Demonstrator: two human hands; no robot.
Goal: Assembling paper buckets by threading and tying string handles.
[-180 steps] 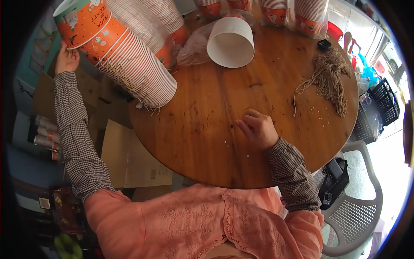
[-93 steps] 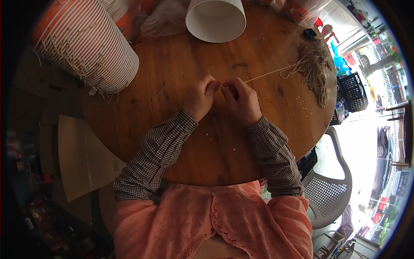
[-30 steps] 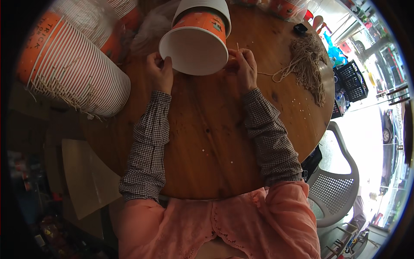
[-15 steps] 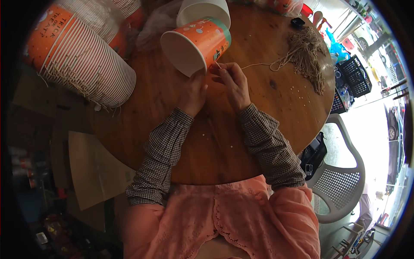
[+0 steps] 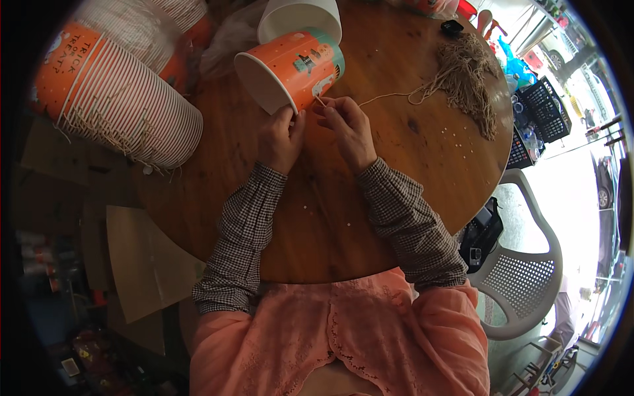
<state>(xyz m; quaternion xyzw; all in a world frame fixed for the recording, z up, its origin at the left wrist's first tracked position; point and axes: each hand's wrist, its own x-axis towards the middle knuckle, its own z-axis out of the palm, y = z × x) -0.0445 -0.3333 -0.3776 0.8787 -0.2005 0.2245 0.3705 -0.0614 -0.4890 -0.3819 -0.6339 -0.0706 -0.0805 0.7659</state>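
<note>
The orange cup (image 5: 290, 66) is held tilted before a white tub (image 5: 302, 18), its rim grasped by the left hand (image 5: 282, 140); beside its wall, cord (image 5: 389, 95) is pinched by the right hand (image 5: 350, 130), trailed from a tangle (image 5: 467, 76) on the counter (image 5: 317, 244).

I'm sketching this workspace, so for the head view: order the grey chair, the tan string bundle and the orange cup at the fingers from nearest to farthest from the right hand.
1. Orange cup: just ahead-left of the right hand.
2. Tan string bundle: right side of the table.
3. Grey chair: beyond the table's lower-right edge.
</note>
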